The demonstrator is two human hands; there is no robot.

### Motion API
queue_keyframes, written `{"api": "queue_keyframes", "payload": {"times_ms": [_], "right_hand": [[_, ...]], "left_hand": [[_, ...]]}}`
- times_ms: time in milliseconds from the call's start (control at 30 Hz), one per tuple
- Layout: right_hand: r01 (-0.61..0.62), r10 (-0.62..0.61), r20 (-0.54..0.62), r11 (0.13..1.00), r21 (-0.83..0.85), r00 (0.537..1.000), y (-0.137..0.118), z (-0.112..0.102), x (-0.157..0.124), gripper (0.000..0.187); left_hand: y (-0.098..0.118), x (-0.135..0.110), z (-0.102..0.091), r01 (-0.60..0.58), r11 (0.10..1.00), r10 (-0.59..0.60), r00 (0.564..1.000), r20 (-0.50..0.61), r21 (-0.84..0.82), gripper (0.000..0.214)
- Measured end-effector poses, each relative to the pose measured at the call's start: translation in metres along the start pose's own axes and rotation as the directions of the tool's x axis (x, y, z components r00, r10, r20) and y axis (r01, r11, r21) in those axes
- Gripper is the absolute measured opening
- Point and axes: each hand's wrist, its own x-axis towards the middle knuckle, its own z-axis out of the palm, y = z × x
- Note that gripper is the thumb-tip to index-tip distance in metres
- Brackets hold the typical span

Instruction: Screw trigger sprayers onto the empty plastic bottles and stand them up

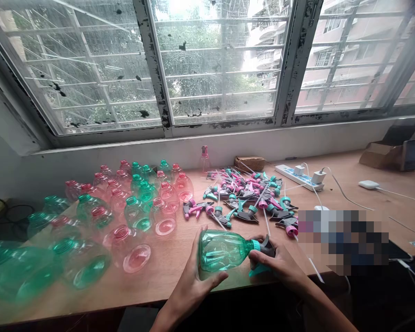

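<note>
A green plastic bottle (221, 249) lies on its side over the wooden table's front edge, held between both hands. My left hand (193, 281) is wrapped round its base end. My right hand (280, 265) grips the grey and teal spray trigger head (264, 251) sitting on the bottle's neck. Just beyond the hands lies a pile of loose trigger heads (249, 196) in pink, teal and grey, with thin white tubes sticking out.
Several open pink and green bottles (134, 207) crowd the left of the table (180, 258). One pink spray bottle (204, 159) stands by the window wall. A power strip (299, 177) with chargers, a cardboard box (383, 154) and cables lie on the right.
</note>
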Motion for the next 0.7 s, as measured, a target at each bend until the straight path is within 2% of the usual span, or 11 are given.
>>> {"api": "queue_keyframes", "payload": {"times_ms": [233, 333, 433, 633, 700], "right_hand": [[0.049, -0.049, 0.007, 0.999, 0.012, 0.999, 0.0024, -0.0016, 0.0014, 0.039], [0.042, -0.042, 0.008, 0.999, 0.003, 0.999, 0.0023, -0.0010, 0.0008, 0.039], [0.034, -0.034, 0.005, 0.999, 0.007, 0.999, 0.0023, -0.0007, 0.0001, 0.040], [0.034, -0.034, -0.015, 0.999, 0.020, 0.999, 0.0040, -0.0015, 0.0007, 0.040], [0.040, -0.040, -0.010, 0.999, 0.014, 0.999, 0.0052, -0.0023, 0.0010, 0.040]], "left_hand": [[-0.0034, 0.0017, 0.0002, -0.070, 0.989, 0.076, 0.996, -0.041, 0.129, 0.102], [-0.0037, 0.0017, -0.0001, -0.036, 0.994, 0.041, 0.998, -0.041, 0.101, 0.105], [-0.0050, 0.0026, -0.0008, -0.017, 0.998, 0.020, 0.999, -0.041, 0.059, 0.098], [-0.0091, 0.0038, -0.0001, -0.078, 0.992, 0.085, 0.994, -0.066, 0.097, 0.084], [-0.0084, 0.0031, -0.0002, -0.073, 0.994, 0.078, 0.995, -0.063, 0.085, 0.089]]}}
